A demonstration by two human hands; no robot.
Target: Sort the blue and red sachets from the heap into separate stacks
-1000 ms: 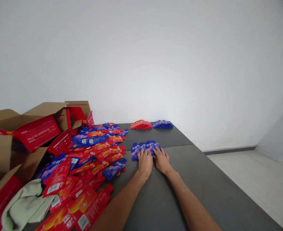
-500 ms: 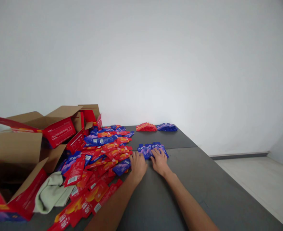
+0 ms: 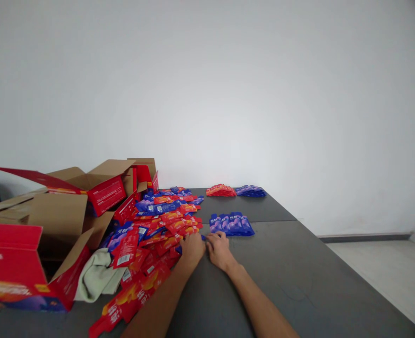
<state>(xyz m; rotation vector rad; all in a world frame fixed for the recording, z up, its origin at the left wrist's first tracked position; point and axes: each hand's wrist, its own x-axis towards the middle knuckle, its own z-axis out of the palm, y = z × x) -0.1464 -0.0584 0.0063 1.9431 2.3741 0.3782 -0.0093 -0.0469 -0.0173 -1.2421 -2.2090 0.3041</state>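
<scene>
My left hand (image 3: 192, 246) and my right hand (image 3: 218, 248) lie close together on the grey table (image 3: 299, 272), at the right edge of a big pile of red and blue sachets (image 3: 158, 225). Between them shows a bit of a blue sachet (image 3: 203, 238), and their fingers curl onto it. A short row of blue sachets (image 3: 231, 224) lies just beyond my right hand, not touched by it. Farther back sit a small red stack (image 3: 220, 190) and a small blue stack (image 3: 251, 190).
Open cardboard boxes with red printed sides (image 3: 34, 220) stand at the left. A pale green cloth (image 3: 96, 279) lies in front of them beside the pile. The table's right edge drops to a light floor (image 3: 379, 267). A white wall is behind.
Both hands have come off the row of blue sachets and drawn back to the left, to the edge of the pile. The view has swung left.
</scene>
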